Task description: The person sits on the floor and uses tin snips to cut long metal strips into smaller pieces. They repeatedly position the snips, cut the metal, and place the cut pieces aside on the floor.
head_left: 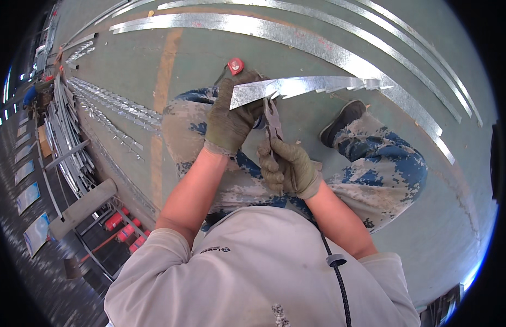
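Gloved in olive green, my left hand [230,121] grips the near end of a shiny galvanized metal strip [296,86]. The strip reaches away to the right, and its lower edge is cut into several jagged tabs. My right hand [290,168], in a matching glove, is closed round the handles of a pair of pliers [273,122]. The jaws of the pliers touch the strip's lower edge close to my left hand; whether they bite on a tab is too small to tell. A red tape measure [235,66] lies on the floor just beyond my left hand.
Long flat metal strips [247,24] curve across the green floor [122,60] ahead and to the right. Rows of cut strips [114,103] lie at left, beside a stack of metal profiles [67,131]. Red fire extinguishers [125,231] stand in a rack at lower left.
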`<state>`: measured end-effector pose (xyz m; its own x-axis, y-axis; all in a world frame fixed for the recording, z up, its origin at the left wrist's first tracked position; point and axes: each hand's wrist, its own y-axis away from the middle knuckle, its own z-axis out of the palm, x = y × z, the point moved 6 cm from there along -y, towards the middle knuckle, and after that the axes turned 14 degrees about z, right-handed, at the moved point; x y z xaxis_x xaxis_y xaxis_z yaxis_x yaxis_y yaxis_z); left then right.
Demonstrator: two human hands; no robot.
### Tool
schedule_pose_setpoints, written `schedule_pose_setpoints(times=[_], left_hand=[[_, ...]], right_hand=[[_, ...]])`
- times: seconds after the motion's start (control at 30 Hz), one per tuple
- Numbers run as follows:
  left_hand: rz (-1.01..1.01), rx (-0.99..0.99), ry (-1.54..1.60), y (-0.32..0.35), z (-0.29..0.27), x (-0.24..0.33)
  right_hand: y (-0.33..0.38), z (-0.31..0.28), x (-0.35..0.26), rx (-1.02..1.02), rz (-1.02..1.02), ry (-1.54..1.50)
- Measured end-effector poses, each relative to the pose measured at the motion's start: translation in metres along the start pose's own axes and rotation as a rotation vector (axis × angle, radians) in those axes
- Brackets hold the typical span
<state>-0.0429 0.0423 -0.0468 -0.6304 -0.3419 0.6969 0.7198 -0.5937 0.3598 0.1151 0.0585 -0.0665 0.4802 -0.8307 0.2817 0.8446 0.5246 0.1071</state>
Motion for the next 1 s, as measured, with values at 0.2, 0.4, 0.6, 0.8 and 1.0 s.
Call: schedule_pose_setpoints(times=[0.2, 0.4, 0.6, 0.8, 1.0], left_hand=[[-0.018, -0.007, -0.012, -0.004, -0.004, -0.003], [-0.008, 0.016, 0.047, -0.007, -0.006, -0.006], [0.028, 0.010, 0.012, -0.004, -0.003, -0.002], [0.024, -0.046, 0.055, -0.001, 0.012, 0.007], [-0.001, -0.153, 0.136, 0.000, 0.015, 0.011]], right_hand=[[0.003, -0.002, -0.006, 0.164, -0.069, 0.120], [-0.002, 0.001, -0.013, 0.308, -0.097, 0.231], [0.001, -0.003, -0.015, 0.230, -0.091, 0.258], [0.006, 0.012, 0.004, 0.160, -0.015, 0.056], [0.007, 0.023, 0.007, 0.054, -0.056, 0.035]])
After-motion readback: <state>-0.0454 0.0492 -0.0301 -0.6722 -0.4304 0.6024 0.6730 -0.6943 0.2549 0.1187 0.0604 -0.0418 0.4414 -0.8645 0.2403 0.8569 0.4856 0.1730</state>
